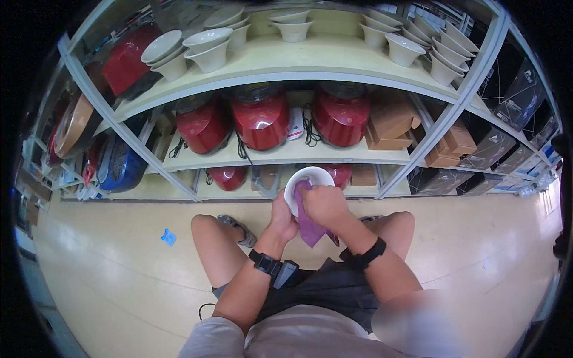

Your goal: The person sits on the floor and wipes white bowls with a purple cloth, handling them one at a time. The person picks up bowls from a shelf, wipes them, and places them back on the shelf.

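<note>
My left hand grips a white bowl from its left and lower side, its mouth tilted up towards me. Inside the bowl, my right hand presses a purple cloth against the inner wall, and the loose end hangs down over the rim. The fingertips of my right hand are hidden in the cloth and bowl. Both hands are above my lap, in front of the lower shelves. On the top shelf stand several stacks of similar white flared bowls.
Red rice cookers with loose cords sit on the middle shelf, beside brown cardboard boxes. Metal shelf posts rise on both sides. Black printed boxes fill the right racks. A small blue wrapper lies on the floor.
</note>
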Demonstrator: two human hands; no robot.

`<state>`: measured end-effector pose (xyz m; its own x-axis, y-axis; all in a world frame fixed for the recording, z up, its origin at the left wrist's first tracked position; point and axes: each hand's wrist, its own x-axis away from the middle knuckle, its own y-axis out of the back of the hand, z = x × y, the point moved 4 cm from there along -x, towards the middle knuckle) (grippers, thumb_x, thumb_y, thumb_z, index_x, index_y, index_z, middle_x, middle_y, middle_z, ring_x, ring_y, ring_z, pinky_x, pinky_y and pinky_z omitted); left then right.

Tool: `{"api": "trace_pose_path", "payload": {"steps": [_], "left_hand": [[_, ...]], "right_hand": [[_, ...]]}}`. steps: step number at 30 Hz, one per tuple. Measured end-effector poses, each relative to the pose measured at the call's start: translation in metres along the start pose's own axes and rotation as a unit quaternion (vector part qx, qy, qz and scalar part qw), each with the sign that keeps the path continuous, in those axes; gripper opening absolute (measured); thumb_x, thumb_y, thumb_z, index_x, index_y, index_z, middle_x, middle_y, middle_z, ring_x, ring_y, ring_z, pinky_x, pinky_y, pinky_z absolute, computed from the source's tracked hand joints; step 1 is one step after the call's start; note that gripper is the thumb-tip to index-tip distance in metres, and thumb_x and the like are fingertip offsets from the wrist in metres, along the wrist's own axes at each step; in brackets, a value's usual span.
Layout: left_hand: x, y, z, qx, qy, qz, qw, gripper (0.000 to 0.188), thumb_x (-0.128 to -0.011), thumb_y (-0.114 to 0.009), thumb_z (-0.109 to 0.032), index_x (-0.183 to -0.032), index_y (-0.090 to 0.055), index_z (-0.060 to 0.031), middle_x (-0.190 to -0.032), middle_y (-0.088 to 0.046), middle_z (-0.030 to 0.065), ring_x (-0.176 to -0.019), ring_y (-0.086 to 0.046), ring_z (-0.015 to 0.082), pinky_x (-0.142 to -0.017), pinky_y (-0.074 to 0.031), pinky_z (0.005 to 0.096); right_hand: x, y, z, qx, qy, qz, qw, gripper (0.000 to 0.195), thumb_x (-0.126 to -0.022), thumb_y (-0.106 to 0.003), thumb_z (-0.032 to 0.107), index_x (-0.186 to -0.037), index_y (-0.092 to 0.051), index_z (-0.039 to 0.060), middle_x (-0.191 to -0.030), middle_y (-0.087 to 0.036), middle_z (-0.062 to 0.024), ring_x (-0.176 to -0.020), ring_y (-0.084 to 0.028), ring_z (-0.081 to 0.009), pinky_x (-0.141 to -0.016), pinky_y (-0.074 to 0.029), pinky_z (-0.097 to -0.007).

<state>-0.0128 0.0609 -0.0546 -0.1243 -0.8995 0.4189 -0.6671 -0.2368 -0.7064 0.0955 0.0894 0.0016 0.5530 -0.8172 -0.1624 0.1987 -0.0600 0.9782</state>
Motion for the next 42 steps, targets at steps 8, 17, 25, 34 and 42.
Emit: {"api": "trace_pose_path", "payload": {"steps": [8, 17, 25, 34, 42], "left_hand": [[0.005, -0.002, -0.002, -0.026, -0.023, 0.009, 0.999, 0.042, -0.105, -0.037, -0.039, -0.125, -0.064, -0.0128, -0.119, -0.068, 0.0032, -0.109, -0.064, 0.0188, -0.094, -0.052, 0.037], [0.006, -0.003, -0.008, -0.035, -0.031, 0.015, 0.999, 0.043, -0.105, -0.037, -0.038, -0.128, -0.063, -0.0118, -0.124, -0.068, 0.0046, -0.113, -0.063, 0.0201, -0.1, -0.049, 0.0374], [-0.002, 0.008, -0.006, -0.051, -0.045, 0.006, 0.998, 0.036, -0.105, -0.041, -0.038, -0.117, -0.065, -0.0146, -0.104, -0.069, -0.0011, -0.093, -0.065, 0.0137, -0.078, -0.051, 0.0303], [0.006, 0.013, -0.003, -0.056, -0.044, 0.049, 0.996, 0.036, -0.106, -0.039, -0.041, -0.114, -0.065, -0.0179, -0.097, -0.068, -0.0046, -0.081, -0.063, 0.0098, -0.059, -0.044, 0.0253], [-0.001, 0.003, -0.011, -0.079, -0.06, 0.018, 0.995, 0.04, -0.104, -0.04, -0.04, -0.125, -0.065, -0.0158, -0.115, -0.07, 0.0, -0.103, -0.065, 0.0143, -0.079, -0.05, 0.0288]], "right_hand": [[0.012, 0.005, 0.006, -0.009, -0.031, -0.06, 0.998, 0.027, -0.092, -0.057, 0.025, -0.111, -0.075, 0.0183, -0.076, -0.068, -0.0132, -0.066, -0.07, -0.0318, -0.057, -0.056, -0.0466], [0.006, 0.007, 0.009, -0.006, -0.036, -0.036, 0.999, 0.031, -0.091, -0.057, 0.021, -0.115, -0.073, 0.0113, -0.075, -0.069, -0.0162, -0.064, -0.07, -0.0334, -0.055, -0.056, -0.0467], [0.002, 0.004, -0.003, -0.036, 0.014, 0.036, 0.999, 0.029, -0.09, -0.058, 0.021, -0.112, -0.072, 0.0086, -0.074, -0.069, -0.0166, -0.061, -0.069, -0.0346, -0.056, -0.057, -0.0472], [0.01, 0.005, 0.006, -0.052, 0.025, -0.018, 0.998, 0.029, -0.092, -0.056, 0.022, -0.113, -0.072, 0.0112, -0.076, -0.07, -0.0137, -0.064, -0.07, -0.0335, -0.057, -0.056, -0.0466], [0.009, 0.02, 0.016, 0.021, -0.129, -0.057, 0.99, 0.028, -0.082, -0.069, 0.023, -0.101, -0.072, 0.0027, -0.085, -0.074, -0.0176, -0.068, -0.073, -0.0296, -0.059, -0.058, -0.0442]]}}
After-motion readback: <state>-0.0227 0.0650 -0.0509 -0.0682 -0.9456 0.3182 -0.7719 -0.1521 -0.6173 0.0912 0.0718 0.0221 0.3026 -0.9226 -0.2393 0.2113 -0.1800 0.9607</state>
